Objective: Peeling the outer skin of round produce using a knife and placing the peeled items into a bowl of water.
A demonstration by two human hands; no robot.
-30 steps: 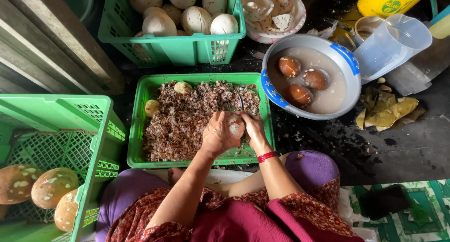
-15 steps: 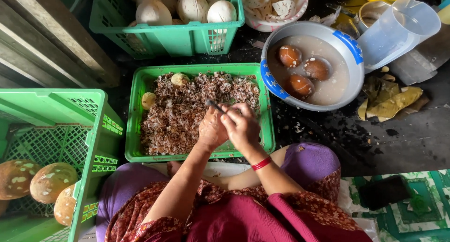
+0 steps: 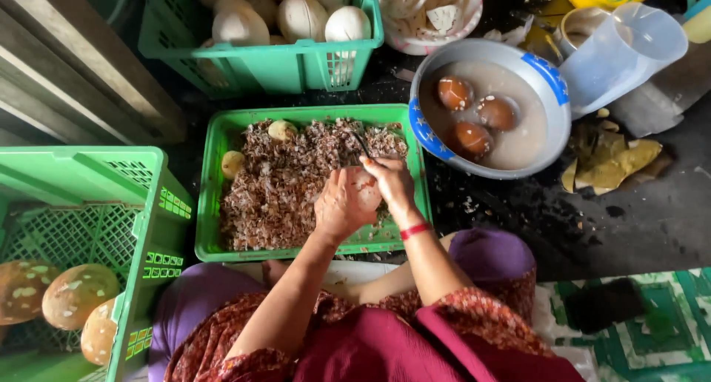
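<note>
At the centre of the frame the left hand (image 3: 339, 204) cups a pale round coconut (image 3: 366, 189), fingers curled about it. The right hand (image 3: 390, 181), fingers closed on the handle of a small knife (image 3: 361, 143), sets the blade at the coconut's top. Both hover over a green tray (image 3: 212, 175) heaped with brown shavings (image 3: 281, 189). To the upper right a bowl (image 3: 552, 78) of cloudy water holds three brown coconuts (image 3: 474, 139).

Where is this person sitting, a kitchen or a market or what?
Probably a floor-level food-prep spot, maybe a market stall or a home workplace. A shallow green plastic tray of brown peelings lies under the hands, a green plastic crate holds pale peeled rounds, and brown ones soak in a blue-rimmed metal basin.
</note>
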